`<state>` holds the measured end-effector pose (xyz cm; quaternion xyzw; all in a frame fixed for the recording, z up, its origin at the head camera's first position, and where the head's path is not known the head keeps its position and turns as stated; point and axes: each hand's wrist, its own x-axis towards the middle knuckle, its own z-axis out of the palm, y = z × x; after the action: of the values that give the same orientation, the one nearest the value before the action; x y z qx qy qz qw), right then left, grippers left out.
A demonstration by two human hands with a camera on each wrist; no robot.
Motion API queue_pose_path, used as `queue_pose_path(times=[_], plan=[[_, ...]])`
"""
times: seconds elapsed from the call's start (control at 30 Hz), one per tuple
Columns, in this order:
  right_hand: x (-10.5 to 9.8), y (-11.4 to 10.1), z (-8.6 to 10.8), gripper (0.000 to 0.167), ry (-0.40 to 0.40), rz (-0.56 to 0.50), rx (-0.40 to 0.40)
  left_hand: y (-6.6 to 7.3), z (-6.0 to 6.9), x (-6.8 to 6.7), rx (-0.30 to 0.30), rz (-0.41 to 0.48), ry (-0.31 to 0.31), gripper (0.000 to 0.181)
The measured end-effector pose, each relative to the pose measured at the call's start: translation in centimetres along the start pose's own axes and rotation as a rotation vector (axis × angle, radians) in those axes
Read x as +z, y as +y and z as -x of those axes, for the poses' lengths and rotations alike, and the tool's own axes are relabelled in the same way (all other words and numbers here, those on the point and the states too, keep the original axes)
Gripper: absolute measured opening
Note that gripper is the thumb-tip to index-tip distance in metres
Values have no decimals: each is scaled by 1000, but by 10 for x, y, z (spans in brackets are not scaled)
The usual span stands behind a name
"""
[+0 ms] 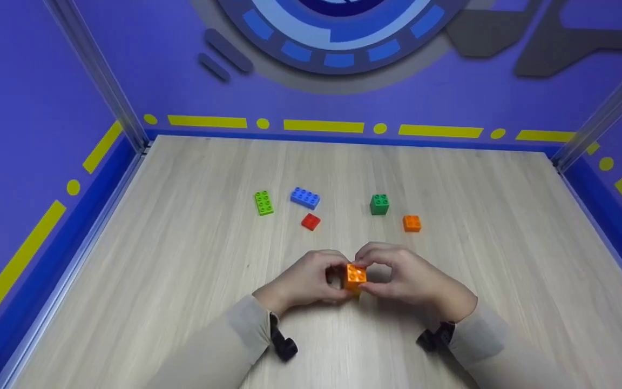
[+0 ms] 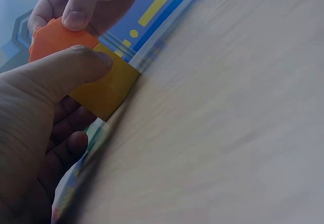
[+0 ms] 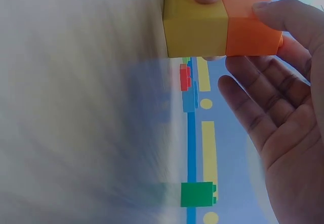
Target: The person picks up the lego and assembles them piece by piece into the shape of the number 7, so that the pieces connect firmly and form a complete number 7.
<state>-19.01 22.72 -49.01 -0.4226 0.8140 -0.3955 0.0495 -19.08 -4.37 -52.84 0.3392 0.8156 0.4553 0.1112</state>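
Note:
An orange toy brick (image 1: 356, 275) sits on top of a yellow toy brick (image 3: 195, 31), with no gap visible between them in the right wrist view. My left hand (image 1: 311, 276) pinches the yellow brick, its thumb lying across the side near the seam. From the right, my right hand (image 1: 405, 273) holds the orange brick between thumb and fingertips. The yellow brick's lower end is at or just above the tabletop; exact contact cannot be told. In the head view the yellow brick is mostly hidden under the orange one.
Beyond my hands on the wooden table (image 1: 203, 237) lie a light green brick (image 1: 263, 203), a blue brick (image 1: 305, 198), a red brick (image 1: 311, 221), a taller green brick (image 1: 379, 205) and another orange brick (image 1: 412, 223). Blue-purple panels (image 1: 343, 102) stand around the table.

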Motion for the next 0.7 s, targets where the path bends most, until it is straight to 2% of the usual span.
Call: queue_pose_path(times=[0.37,0.47,0.6,0.7], plan=[[-6,-8,-10,25,-33,48,48,2,-3,-9,51,-28,5,29],[-10,-13,-10,27,-72,66,95,2,-4,-7,75,-28,5,26],[-18,-19,-9,31,-147,81,131,0,-3,-3,74,-29,2,24],[-24,-18,-11,29,-144,37,155,-1,-1,-1,59,-39,2,26]])
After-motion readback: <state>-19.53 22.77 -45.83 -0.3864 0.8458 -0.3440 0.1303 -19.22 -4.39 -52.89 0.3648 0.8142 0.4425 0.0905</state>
